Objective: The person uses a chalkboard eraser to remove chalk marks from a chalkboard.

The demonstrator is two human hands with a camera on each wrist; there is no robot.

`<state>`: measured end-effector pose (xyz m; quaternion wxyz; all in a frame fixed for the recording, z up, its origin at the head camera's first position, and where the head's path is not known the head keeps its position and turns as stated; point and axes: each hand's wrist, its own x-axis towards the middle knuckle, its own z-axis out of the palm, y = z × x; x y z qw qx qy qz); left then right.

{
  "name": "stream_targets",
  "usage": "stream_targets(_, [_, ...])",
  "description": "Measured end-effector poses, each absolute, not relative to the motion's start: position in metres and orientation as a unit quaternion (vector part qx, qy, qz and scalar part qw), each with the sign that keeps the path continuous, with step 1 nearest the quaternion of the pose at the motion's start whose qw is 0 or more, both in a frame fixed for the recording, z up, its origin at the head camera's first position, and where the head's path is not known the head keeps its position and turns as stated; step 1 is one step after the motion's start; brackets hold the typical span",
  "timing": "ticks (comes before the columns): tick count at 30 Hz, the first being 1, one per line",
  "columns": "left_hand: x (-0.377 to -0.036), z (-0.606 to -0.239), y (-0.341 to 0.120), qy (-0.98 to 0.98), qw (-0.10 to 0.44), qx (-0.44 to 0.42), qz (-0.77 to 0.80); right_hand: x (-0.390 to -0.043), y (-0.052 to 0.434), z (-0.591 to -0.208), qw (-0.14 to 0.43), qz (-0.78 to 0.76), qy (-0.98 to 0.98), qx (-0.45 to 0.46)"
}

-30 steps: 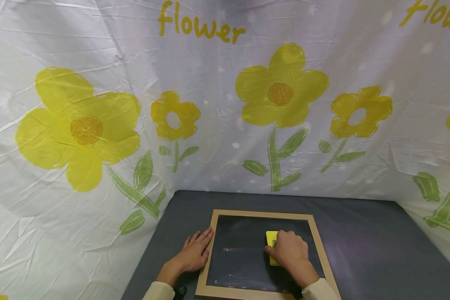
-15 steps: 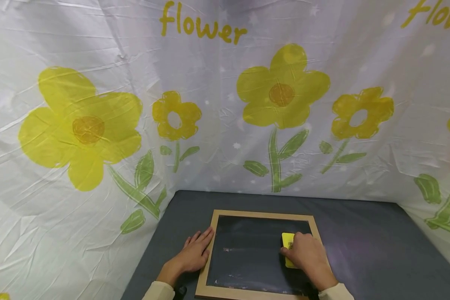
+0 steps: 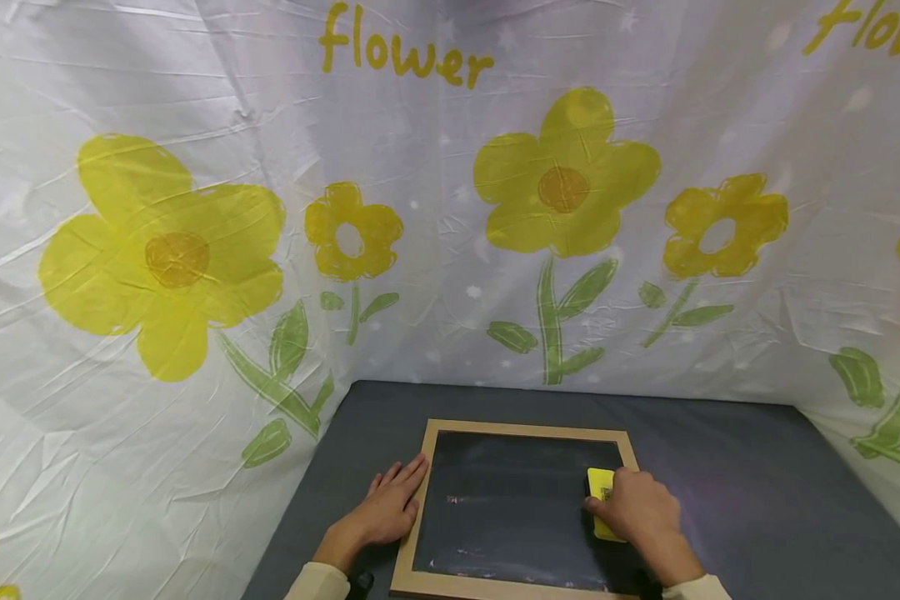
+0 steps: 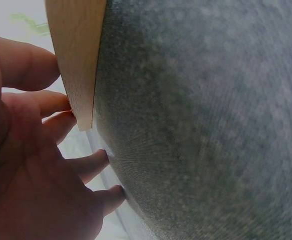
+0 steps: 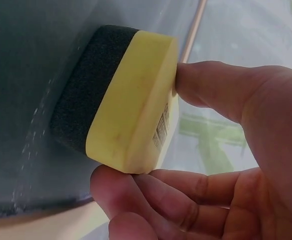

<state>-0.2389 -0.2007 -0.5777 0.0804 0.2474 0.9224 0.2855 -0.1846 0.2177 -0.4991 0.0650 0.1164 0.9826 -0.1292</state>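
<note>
A small chalkboard with a light wooden frame (image 3: 425, 508) lies flat on a dark grey table (image 3: 735, 475). My right hand (image 3: 630, 508) grips a yellow eraser (image 3: 598, 487) with a black felt underside (image 5: 80, 95) and presses it on the board's right side, near the frame. The thumb and fingers pinch the eraser (image 5: 135, 105) from both sides. My left hand (image 3: 390, 504) lies flat on the table, fingers straight, against the frame's left edge (image 4: 78, 60). Faint chalk smears (image 3: 487, 554) remain along the board's lower part.
A white cloth printed with yellow flowers (image 3: 562, 183) and the word "flower" hangs as a backdrop behind and on both sides of the table. Grey table surface shows to the right of the board (image 3: 757, 533) and behind it.
My right hand has slid the eraser to the right across the board, from the middle to the right edge. The left hand has stayed in place.
</note>
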Motion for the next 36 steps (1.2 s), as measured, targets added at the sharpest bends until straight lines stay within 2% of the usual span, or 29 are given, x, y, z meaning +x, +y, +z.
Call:
stream_targets(21, [-0.241, -0.580, -0.200, 0.921, 0.077, 0.250, 0.289, -0.180, 0.242, -0.497, 0.101, -0.131, 0.977, 0.131])
stream_targets(27, [-0.239, -0.578, -0.201, 0.920, 0.092, 0.248, 0.290, -0.181, 0.239, -0.498, 0.107, -0.120, 0.978, 0.135])
stream_targets(36, [-0.239, -0.575, -0.198, 0.925, 0.101, 0.233, 0.283, -0.180, 0.230, -0.496, 0.078, -0.103, 0.985, 0.113])
